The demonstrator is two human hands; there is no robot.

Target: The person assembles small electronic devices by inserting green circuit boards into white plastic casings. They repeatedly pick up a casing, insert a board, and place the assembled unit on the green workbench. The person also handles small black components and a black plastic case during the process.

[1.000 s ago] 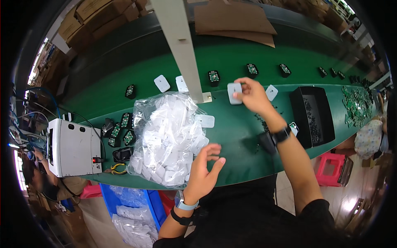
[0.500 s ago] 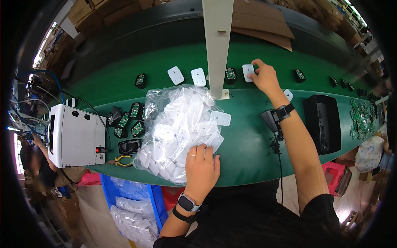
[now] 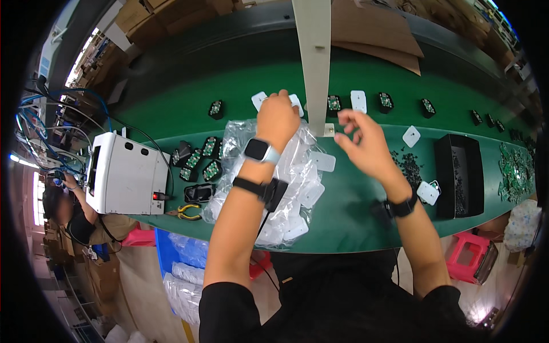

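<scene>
White plastic covers (image 3: 295, 103) lie at upper centre on the green belt (image 3: 171, 86), under your left hand (image 3: 277, 114), whose curled fingers touch one; whether they grip it I cannot tell. Your right hand (image 3: 363, 143) hovers empty, fingers loosely spread. Light, rigid, probably slippery: pinch the edges.

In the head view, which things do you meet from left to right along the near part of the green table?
White box machine → yellow-handled pliers → clear bag of white covers → black tray → pile of green circuit boards.
</scene>
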